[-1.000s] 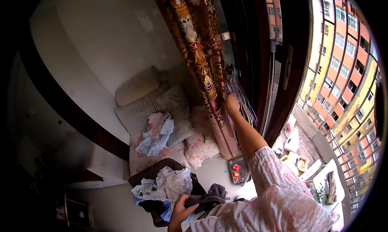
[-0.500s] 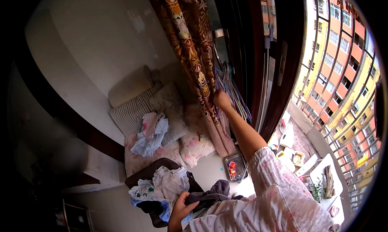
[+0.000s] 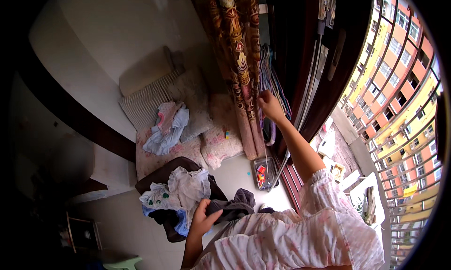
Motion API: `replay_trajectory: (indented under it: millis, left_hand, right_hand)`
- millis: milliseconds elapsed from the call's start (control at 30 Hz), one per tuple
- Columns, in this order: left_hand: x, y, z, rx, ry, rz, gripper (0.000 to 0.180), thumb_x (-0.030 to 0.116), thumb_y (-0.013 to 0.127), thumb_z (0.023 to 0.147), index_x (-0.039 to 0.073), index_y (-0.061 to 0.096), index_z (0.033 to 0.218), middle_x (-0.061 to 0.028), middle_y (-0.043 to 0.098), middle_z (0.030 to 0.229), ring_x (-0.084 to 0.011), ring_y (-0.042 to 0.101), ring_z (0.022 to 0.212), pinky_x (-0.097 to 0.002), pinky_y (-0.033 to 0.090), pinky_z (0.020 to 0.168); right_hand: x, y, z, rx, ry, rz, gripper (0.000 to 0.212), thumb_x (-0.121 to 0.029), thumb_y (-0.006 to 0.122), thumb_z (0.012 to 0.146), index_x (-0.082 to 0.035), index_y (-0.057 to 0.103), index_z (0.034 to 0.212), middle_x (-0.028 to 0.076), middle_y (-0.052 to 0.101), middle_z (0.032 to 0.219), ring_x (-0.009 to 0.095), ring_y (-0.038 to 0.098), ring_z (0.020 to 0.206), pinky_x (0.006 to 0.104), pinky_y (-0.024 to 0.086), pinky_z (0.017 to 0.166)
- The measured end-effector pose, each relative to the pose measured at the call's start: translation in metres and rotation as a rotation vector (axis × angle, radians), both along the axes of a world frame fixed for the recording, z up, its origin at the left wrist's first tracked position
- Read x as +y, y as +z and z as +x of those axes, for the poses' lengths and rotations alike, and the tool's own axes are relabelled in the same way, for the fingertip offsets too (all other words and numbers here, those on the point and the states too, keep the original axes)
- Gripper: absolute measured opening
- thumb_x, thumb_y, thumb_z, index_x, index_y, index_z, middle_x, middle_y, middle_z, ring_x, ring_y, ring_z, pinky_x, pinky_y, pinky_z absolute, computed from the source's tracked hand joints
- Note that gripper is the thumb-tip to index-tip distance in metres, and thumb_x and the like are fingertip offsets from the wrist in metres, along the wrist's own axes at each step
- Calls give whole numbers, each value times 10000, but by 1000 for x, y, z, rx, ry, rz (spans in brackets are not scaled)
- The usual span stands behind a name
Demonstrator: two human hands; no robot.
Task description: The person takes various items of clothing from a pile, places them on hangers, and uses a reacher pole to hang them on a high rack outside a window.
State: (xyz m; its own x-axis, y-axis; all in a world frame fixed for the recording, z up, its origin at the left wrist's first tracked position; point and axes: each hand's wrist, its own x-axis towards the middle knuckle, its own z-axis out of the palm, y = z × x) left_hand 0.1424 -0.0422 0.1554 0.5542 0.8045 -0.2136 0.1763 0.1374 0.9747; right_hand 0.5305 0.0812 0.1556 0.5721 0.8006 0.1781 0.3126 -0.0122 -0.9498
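Note:
My left hand (image 3: 201,219) is closed on a bunched dark grey garment (image 3: 235,205) in front of my body. Beside it, a white ruffled garment (image 3: 188,187) lies in a pile with blue and black clothes on a dark brown seat (image 3: 162,170). My right arm reaches forward to a bundle of thin coloured clothes hangers (image 3: 276,75) hanging between the curtain (image 3: 244,72) and the dark door frame. There my right hand (image 3: 269,103) is closed, its fingers curled at a hanger; a purple hanger end (image 3: 271,133) shows just below. The fingertips are partly hidden.
A floral-covered bed (image 3: 218,150) with a striped pillow (image 3: 145,98) and light clothes (image 3: 168,129) lies beyond. A clear plastic bin (image 3: 266,174) with red pieces stands on the floor. To the right are the door track and a barred balcony. A green stool (image 3: 123,264) shows at lower left.
The view has shifted, so the curtain sits further right and the bed lower objects appear higher. My right hand has drawn slightly away from the curtain, and a purple hanger end now shows below it.

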Motion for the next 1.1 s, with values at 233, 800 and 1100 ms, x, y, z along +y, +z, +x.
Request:
replay_trajectory:
  millis: [233,800,1100]
  left_hand:
    - [21,26,14,9,128,112,146,88,583,799,46,458,864,32,452,737,-45,406,660,-187,342,579]
    - [76,91,63,-138,-112,232,158,179,538,849,39,472,816,36,442,733,-37,382,687,-185,332,615]
    - [66,111,91,-162,-225,254,133,181,526,854,54,523,815,54,466,749,-23,402,714,-176,328,640]
  right_hand:
    - [-125,-33,-79,-11,73,164,201,-152,526,863,-6,434,762,50,454,580,99,439,551,253,387,521]
    - [-249,29,-105,521,-315,493,288,-267,402,889,-82,418,669,-10,355,513,61,281,403,201,202,372]
    - [-217,111,-180,474,-181,1182,218,-235,372,862,-80,405,712,16,340,598,92,250,462,231,207,411]
